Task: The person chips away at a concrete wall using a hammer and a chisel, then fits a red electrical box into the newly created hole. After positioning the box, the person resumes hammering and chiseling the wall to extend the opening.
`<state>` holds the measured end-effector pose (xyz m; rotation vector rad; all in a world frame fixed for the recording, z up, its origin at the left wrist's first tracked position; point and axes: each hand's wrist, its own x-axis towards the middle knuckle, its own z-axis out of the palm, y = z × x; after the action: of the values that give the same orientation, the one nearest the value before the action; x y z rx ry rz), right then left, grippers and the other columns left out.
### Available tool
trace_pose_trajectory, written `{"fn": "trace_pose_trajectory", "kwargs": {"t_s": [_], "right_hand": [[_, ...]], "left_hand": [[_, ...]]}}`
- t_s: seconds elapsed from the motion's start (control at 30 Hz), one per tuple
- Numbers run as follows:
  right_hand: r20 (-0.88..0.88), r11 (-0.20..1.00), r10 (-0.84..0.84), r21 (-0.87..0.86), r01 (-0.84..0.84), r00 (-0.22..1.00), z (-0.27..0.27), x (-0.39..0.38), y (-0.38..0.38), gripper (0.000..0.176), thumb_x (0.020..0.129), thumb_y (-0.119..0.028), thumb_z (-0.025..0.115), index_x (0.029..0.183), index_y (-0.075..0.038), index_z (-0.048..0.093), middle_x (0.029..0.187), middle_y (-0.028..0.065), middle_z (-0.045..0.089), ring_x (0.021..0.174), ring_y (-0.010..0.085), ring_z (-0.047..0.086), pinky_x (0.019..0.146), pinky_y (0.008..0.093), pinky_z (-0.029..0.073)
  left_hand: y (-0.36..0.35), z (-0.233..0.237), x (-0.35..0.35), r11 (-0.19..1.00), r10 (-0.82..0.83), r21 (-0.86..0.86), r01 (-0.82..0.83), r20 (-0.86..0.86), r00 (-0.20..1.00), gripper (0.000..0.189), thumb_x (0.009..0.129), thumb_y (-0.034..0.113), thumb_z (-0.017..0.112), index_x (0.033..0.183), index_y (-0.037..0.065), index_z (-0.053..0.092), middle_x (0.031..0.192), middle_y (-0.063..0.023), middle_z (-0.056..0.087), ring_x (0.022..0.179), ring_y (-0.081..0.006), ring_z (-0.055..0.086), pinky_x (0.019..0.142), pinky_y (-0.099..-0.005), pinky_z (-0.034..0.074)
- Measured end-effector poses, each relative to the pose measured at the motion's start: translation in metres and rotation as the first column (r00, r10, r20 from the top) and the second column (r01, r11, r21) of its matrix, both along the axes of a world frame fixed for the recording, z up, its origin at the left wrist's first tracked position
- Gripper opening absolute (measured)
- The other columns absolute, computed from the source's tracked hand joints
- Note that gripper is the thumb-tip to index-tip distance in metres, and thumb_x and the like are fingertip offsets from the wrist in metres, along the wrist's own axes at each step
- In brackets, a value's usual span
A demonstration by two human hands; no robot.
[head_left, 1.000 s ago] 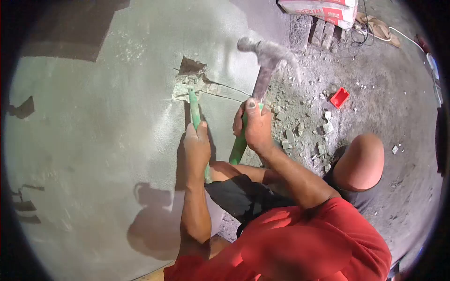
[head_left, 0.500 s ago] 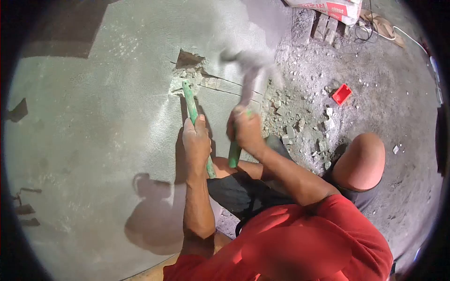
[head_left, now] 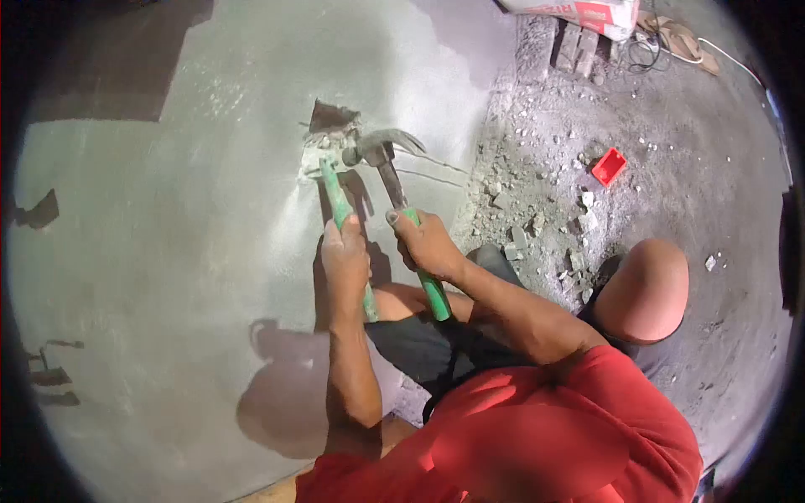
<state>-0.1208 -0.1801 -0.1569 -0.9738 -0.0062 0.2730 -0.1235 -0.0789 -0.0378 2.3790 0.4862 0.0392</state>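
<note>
My right hand (head_left: 429, 245) is wrapped round the green grip of a claw hammer (head_left: 391, 172). The hammer's striking face is right by the top end of a long green bar-like tool (head_left: 337, 191), its claw pointing right. Closed round the middle of that tool is my left hand (head_left: 345, 260). The tool's upper end lies over a chipped patch of the grey plastered wall (head_left: 210, 218), just under a dark rough-edged hole (head_left: 331, 116). Two cut lines (head_left: 432, 170) run right from the patch.
Broken rubble (head_left: 516, 235) covers the floor along the wall's foot. A small red plastic box (head_left: 610, 168) lies among it. A printed sack (head_left: 587, 15) rests on blocks (head_left: 577, 49) at the top, beside a cable (head_left: 646, 55). My bent knee (head_left: 641, 289) is at right.
The hammer, blurred and raised away from the wall before, has come down and left to the green tool's top end. My left hand keeps its hold, nearly in place.
</note>
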Motion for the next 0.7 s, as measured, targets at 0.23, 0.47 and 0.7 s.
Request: {"fn": "trace_pose_trajectory", "kwargs": {"t_s": [0.23,0.47,0.7], "right_hand": [[-0.049,0.686,-0.538,0.555,0.471,0.841,0.025,-0.001,-0.011,0.041,0.102,-0.033,0.05,0.077,-0.002,0.056,0.061,0.007,0.058,0.049,0.0154,0.053,0.046,0.0315,0.042],[-0.191,0.977,-0.13,0.141,0.159,0.973,0.028,0.006,-0.037,0.044,0.102,-0.041,0.051,0.076,-0.005,0.055,0.058,0.0059,0.054,0.05,0.0164,0.053,0.047,0.0338,0.043],[-0.008,0.993,0.1,-0.057,-0.101,0.995,0.02,-0.008,-0.004,0.043,0.102,-0.041,0.05,0.078,-0.005,0.054,0.058,0.0046,0.054,0.048,0.0157,0.053,0.047,0.034,0.044]], "left_hand": [[0.016,-0.007,0.0,1.0,0.007,-0.012,-0.007,0.002,1.0,0.029,0.102,0.034,0.048,0.093,0.006,0.051,0.066,0.0008,0.044,0.048,-0.008,0.041,0.04,-0.0268,0.035],[-0.001,0.005,-0.001,1.0,0.016,-0.005,-0.016,-0.035,0.999,0.032,0.102,0.033,0.049,0.094,0.002,0.051,0.066,-0.0039,0.048,0.047,-0.0115,0.045,0.039,-0.0292,0.037],[-0.006,0.006,-0.003,0.998,0.023,-0.055,-0.025,-0.022,0.999,0.029,0.102,0.034,0.049,0.094,0.006,0.051,0.068,0.0018,0.045,0.048,-0.0081,0.04,0.041,-0.0262,0.034]]}}
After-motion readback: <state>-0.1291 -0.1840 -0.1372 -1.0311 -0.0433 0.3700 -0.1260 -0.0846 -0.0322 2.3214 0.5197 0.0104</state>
